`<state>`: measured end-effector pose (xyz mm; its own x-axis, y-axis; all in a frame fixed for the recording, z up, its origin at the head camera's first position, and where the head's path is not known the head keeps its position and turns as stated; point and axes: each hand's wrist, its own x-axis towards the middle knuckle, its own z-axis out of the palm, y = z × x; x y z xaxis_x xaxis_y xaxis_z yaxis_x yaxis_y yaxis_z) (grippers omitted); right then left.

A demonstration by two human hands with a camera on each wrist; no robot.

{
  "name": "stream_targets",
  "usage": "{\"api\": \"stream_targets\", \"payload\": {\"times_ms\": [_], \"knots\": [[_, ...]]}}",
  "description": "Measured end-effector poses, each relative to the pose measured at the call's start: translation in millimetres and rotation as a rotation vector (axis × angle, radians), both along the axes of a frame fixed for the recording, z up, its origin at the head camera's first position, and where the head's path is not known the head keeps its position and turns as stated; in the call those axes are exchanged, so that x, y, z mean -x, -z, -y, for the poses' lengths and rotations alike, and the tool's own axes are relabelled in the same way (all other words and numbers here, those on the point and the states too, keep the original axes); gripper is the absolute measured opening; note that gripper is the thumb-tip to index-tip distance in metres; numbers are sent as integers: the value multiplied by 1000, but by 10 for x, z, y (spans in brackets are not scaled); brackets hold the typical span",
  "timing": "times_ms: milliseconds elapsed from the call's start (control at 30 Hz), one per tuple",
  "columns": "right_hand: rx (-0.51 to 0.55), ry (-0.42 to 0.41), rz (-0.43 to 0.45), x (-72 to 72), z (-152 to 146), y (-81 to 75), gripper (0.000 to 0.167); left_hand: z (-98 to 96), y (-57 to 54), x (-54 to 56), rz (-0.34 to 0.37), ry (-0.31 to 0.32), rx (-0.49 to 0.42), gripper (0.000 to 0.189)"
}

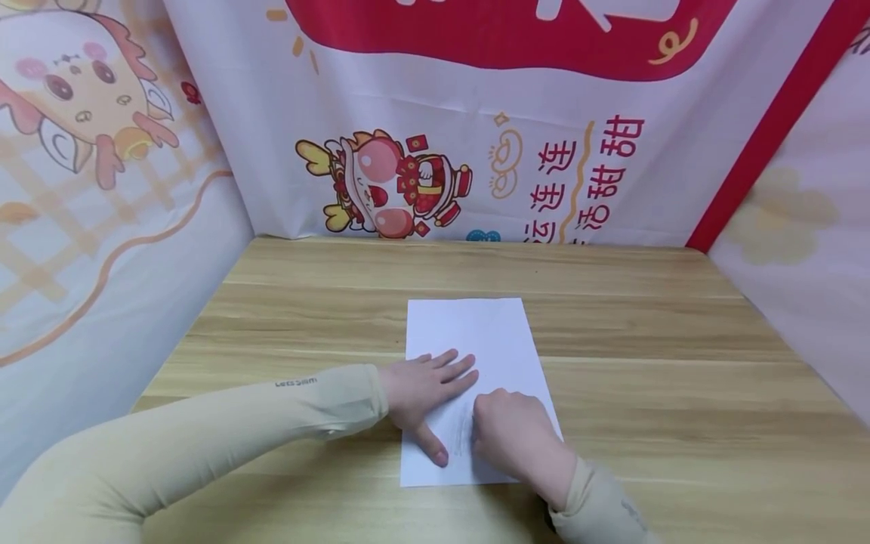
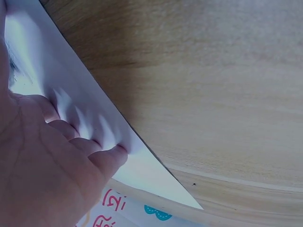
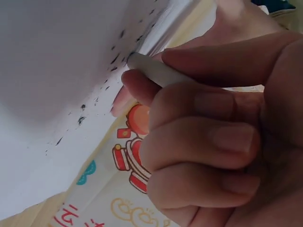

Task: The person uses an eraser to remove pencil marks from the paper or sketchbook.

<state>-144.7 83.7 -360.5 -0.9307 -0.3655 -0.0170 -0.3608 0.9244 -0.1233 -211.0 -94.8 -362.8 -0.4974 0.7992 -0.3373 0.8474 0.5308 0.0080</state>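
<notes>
A white sheet of paper [image 1: 469, 325] lies on the wooden table. My left hand [image 1: 421, 389] rests flat on its left part with fingers spread and thumb apart. Just right of that thumb, grey pencil-like strokes [image 1: 462, 437] streak the paper. My right hand [image 1: 518, 436] is over the lower right of the sheet, its fingers curled. In the right wrist view its thumb and forefinger pinch a slim white eraser [image 3: 155, 70], whose darkened tip is at the paper. Dark crumbs [image 3: 81, 120] are scattered near that tip. From the head view the eraser is hidden behind the right hand.
The wooden table [image 1: 306, 302] extends around the paper on all sides. A printed white and red cloth [image 1: 421, 91] hangs along the far edge. More patterned cloth [image 1: 122, 227] covers the left side, and another cloth [image 1: 782, 227] the right.
</notes>
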Motion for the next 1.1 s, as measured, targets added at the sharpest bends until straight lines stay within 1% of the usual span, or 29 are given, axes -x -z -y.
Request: {"api": "stream_targets", "payload": {"times_ms": [167,300,367,500,600,700,833,900,1033,1100], "knots": [[24,18,-25,12,-26,-6,19,4,-8,5,-3,1,0,119],[33,-17,-2,-5,-28,-9,19,-2,-13,4,-5,1,10,119],[40,-18,5,-7,-29,-5,20,-3,-16,1,0,-1,15,119],[40,16,-25,12,-46,13,20,1,-14,-4,3,-3,11,119],[25,-2,-38,-4,-19,17,18,4,-7,-4,9,-9,6,119],[29,-22,-32,-25,6,8,19,-1,2,0,13,-12,6,119],[32,-1,-17,-13,-17,0,22,-9,14,5,1,-2,4,119],[31,7,-13,-6,-24,0,21,-11,11,4,-4,-2,5,119],[20,-1,-30,-15,1,4,17,-12,1,3,-2,-9,15,120],[10,10,-39,-25,17,-2,15,-19,-5,7,-2,-8,17,120]]}}
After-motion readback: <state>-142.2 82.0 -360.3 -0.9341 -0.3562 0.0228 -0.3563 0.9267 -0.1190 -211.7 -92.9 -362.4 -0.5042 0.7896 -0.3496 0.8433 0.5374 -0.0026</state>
